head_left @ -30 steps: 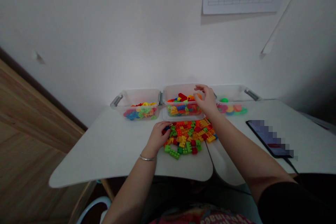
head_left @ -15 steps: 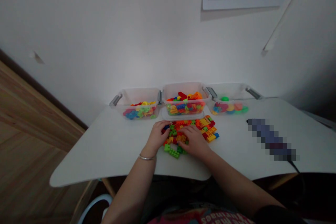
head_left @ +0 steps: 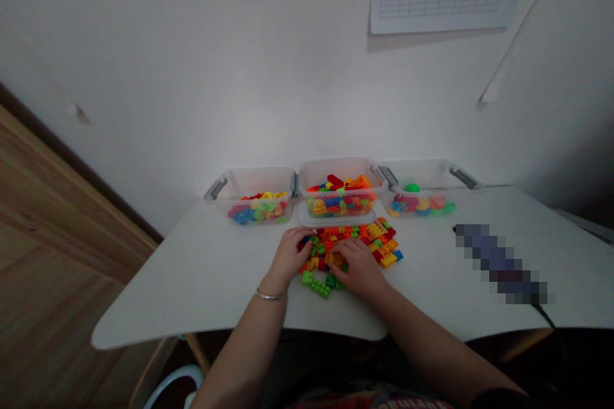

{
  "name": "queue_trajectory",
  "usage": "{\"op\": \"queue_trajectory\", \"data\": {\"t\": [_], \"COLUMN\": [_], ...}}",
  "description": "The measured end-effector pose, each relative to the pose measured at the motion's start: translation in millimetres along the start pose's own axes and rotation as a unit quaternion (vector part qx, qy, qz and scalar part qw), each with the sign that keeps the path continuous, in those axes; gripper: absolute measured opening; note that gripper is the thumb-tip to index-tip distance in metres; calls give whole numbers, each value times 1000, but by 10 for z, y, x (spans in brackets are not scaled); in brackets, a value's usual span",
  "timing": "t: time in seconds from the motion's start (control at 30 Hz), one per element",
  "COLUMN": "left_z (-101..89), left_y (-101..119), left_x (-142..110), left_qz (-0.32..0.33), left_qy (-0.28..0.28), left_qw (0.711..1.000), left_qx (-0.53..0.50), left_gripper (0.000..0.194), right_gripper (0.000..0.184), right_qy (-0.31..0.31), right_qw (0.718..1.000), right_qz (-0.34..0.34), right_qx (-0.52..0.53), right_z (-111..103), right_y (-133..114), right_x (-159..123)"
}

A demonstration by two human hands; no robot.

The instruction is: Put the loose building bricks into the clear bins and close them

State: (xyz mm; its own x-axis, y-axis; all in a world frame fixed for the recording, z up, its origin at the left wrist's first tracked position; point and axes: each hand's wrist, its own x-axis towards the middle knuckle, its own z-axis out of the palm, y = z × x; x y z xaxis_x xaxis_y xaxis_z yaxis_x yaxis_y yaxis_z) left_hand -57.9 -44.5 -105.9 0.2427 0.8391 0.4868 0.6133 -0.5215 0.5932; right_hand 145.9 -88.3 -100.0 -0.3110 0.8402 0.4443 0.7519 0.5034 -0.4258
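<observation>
On toy brick pile point(head_left: 374, 241), left grip point(head_left: 288, 257) curled at pile's left edge, right grip point(head_left: 359, 270) spread over near middle; cannot tell if either pinches anything. Pile on white table point(head_left: 192, 287), just before three clear bins point(head_left: 338, 167).

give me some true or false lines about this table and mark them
1. The left hand rests at the edge of the brick pile. True.
2. The bracelet is on the right wrist. False: it is on the left wrist.
3. The right bin holds round pieces. True.
4. The right hand is lifted above the bins. False: it is down on the pile.
5. The pile lies on a white table. True.
</observation>
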Motion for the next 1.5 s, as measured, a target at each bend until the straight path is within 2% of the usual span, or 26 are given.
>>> {"op": "queue_trajectory", "data": {"t": [0.17,0.3,0.43,0.53,0.6,0.7,0.83,1.03,1.17,1.5], "left_z": [-2,1,-4,-5,1,13,19,18,10,8], "left_y": [0,-10,-11,-12,-19,-38,-53,-36,-28,-43], "left_x": [3,3,2,1,0,-1,-3,-9,-7,8], "left_qz": [-3,-6,-5,-6,-5,-1,-2,-4,-7,-7], "left_qy": [-4,-2,-4,-5,-2,0,0,3,-1,-7], "left_qw": [1000,1000,1000,1000,1000,1000,1000,1000,1000,1000], "left_qx": [-1,-2,-2,-3,-5,-9,-9,-9,-7,-11], "left_gripper": [28,28,27,27,27,27,28,27,27,26], "right_gripper": [18,18,19,23,23,26,29,28,32,31], "right_qy": [56,131,199,231,249,214,192,67,-11,-5], "right_qw": [997,985,971,967,964,967,965,983,979,965], "right_qz": [-6,-7,29,5,18,52,118,171,196,237], "right_qx": [58,116,133,106,88,131,136,-26,-51,-108], "right_z": [22,-54,-368,-700,-866,-945,-838,-735,-726,-753], "right_y": [51,82,99,161,250,431,600,598,617,506], "right_x": [-8,32,252,600,887,1289,1575,1611,1658,1647]}}
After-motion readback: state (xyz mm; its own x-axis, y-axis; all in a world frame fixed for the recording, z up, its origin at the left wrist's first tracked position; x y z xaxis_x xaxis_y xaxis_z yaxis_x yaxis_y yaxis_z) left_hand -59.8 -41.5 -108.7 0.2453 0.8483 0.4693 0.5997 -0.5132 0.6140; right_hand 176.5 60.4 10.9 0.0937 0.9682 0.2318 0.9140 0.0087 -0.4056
